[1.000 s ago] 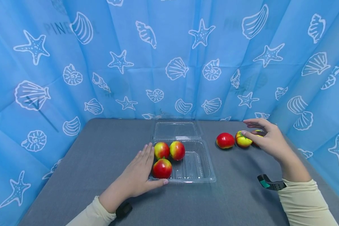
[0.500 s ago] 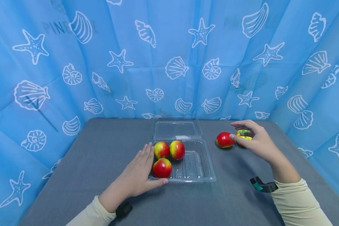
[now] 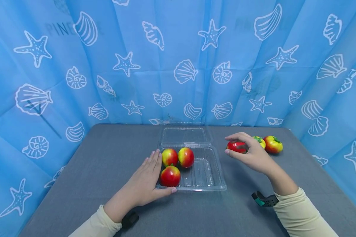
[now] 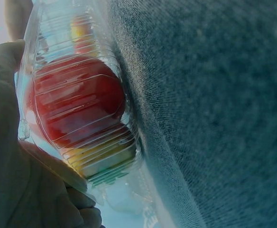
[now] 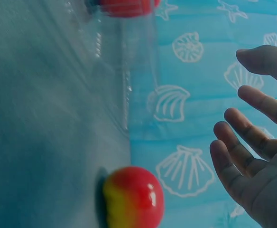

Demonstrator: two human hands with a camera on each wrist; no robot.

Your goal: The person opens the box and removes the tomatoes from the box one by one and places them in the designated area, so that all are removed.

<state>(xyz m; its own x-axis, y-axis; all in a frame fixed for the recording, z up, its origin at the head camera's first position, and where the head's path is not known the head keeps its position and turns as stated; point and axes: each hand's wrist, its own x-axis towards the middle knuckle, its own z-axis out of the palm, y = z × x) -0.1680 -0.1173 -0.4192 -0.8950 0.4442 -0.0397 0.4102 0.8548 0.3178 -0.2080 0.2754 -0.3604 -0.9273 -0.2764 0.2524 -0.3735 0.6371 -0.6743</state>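
My left hand (image 3: 145, 184) lies against the left side of a clear plastic clamshell box (image 3: 207, 171), fingers straight, thumb along its front rim. Inside, three red-and-yellow apple-like fruits (image 3: 170, 176) sit at the left. Through the ribbed wall, the left wrist view shows a red fruit (image 4: 79, 99) near that hand. My right hand (image 3: 255, 156) hovers around the leftmost loose red fruit (image 3: 231, 146), hiding part of it. In the right wrist view, its spread fingers (image 5: 243, 126) stand apart from the red-and-yellow fruit (image 5: 137, 197) and hold nothing.
Right of that fruit, a yellow fruit with a green top (image 3: 260, 141) and a red-and-yellow one (image 3: 273, 144) rest on the grey tabletop (image 3: 118, 141). The box's clear lid (image 3: 184, 135) lies folded back. A blue shell-patterned curtain (image 3: 166, 72) rises behind the table.
My right hand has moved left, from over the rightmost loose fruit, past the yellow one, to the leftmost red one. The left hand, box and fruits have stayed put.
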